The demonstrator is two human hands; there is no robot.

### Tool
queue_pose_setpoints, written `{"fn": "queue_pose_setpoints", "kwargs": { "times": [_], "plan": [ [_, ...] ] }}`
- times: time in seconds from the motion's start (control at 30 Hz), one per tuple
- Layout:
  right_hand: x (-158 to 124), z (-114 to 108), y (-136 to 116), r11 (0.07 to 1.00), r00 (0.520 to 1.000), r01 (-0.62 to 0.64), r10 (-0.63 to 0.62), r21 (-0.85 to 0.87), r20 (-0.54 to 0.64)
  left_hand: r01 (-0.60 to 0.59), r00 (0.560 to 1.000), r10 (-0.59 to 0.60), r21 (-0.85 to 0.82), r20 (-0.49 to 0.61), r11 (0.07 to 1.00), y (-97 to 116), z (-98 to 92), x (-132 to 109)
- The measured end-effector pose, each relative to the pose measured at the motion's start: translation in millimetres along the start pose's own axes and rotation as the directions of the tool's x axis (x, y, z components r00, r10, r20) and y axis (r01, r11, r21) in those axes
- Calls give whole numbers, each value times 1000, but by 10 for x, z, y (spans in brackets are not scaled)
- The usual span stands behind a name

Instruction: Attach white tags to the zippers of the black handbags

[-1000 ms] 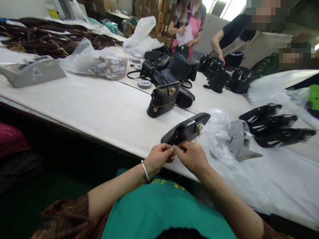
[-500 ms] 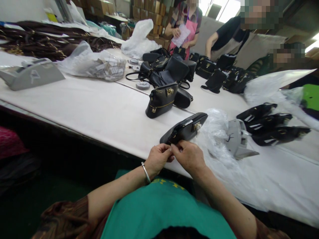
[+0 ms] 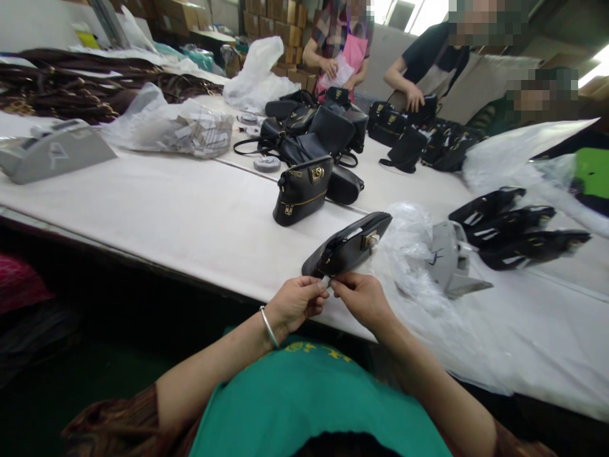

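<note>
Left hand [image 3: 294,304] grip pinches small white slip [image 3: 325,282]. Right hand [image 3: 365,303] tips at slip's edge; cannot tell if grip holds it. Black handbag [image 3: 349,249] on worktop [image 3: 209,219], 1 o'clock from hands. Best: pinch softly, slip flat, bag still.
</note>
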State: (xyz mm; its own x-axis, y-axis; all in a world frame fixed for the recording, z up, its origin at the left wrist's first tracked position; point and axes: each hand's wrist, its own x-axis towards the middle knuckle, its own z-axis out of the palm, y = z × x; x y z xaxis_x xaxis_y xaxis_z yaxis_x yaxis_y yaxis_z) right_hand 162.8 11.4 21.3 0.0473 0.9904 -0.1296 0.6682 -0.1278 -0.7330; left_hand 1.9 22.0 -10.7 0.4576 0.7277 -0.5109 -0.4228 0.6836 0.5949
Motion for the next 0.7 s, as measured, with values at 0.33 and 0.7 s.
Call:
{"fn": "queue_pose_setpoints", "kwargs": {
  "times": [0.33,0.7],
  "plan": [
    [15,199,55,986,994,-49,63,160,-86,200,978,-205,-121,-36,972,111,47,-54],
    [124,423,202,901,969,-209,242,380,-42,231,965,-235,-50,-113,972,109,53,-71]
  ]
}}
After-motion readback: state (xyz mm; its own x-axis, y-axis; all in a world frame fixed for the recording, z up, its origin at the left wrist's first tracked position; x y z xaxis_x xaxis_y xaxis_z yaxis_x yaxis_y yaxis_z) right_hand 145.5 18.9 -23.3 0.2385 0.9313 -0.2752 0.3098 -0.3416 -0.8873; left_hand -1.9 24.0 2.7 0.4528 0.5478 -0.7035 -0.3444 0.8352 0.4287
